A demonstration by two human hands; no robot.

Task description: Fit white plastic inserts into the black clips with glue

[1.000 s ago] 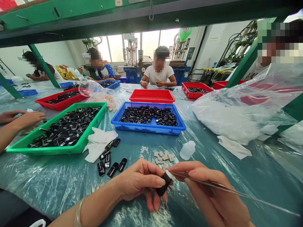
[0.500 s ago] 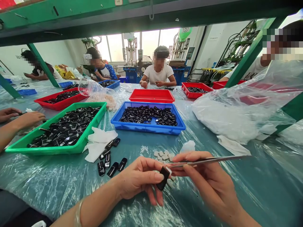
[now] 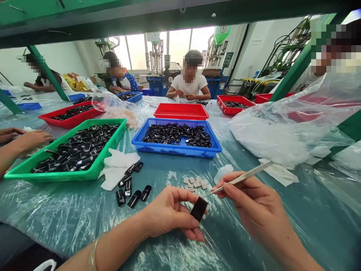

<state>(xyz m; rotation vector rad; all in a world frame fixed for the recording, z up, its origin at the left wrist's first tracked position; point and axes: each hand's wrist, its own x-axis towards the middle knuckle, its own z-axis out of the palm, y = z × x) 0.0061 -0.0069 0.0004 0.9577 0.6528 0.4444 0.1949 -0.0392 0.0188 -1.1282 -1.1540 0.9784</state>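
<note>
A dark rectangular piece (image 3: 199,209) is pinched between the thumb and fingers of my left hand (image 3: 172,214). My right hand (image 3: 248,195) grips metal tweezers (image 3: 245,176), their tips at the upper edge of the dark piece. Beyond my hands lie several pale square pads (image 3: 195,182) and a small heap of tiny white bits (image 3: 171,176). Several glossy black pieces (image 3: 134,198) rest left of my left hand, close to a crumpled white cloth (image 3: 118,165). A translucent whitish lump (image 3: 223,172) sits just past my right hand.
Green (image 3: 93,174) and blue (image 3: 176,151) trays hold many black pieces. A red tray (image 3: 180,112) stands behind the blue one. Large plastic bags (image 3: 270,131) lie right. Another person's hands (image 3: 31,141) are at left; a green beam (image 3: 180,19) crosses overhead. Several people sit around.
The tweezers have swung from nearly level to a slant, tips now down at the dark piece. My left hand has turned the piece, and my right hand's grip has shifted.
</note>
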